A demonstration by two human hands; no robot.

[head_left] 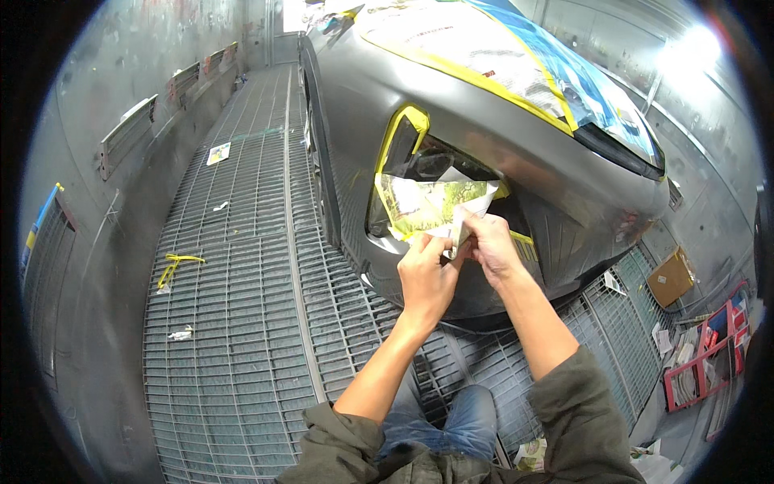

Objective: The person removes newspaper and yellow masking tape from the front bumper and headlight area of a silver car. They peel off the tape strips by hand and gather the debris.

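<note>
A printed paper sheet (435, 203) covers part of the headlight (435, 164) on a grey car (516, 153). Yellow masking tape (392, 137) runs along the headlight's upper left edge and the paper's left side. My left hand (427, 274) pinches the lower edge of the paper. Just beside it, my right hand (492, 248) is closed on the paper's lower right part, which is folded up between my fingers. The fingertips of both hands nearly meet there, and the fold hides some of them. Dark glass still shows above the paper.
Taped paper and blue film (580, 73) cover the car's upper part. Metal grating (234, 323) forms the floor, with a yellow tape scrap (173, 266) lying on it. At right stand a cardboard box (671, 278) and a red-framed rack (705, 363) of papers.
</note>
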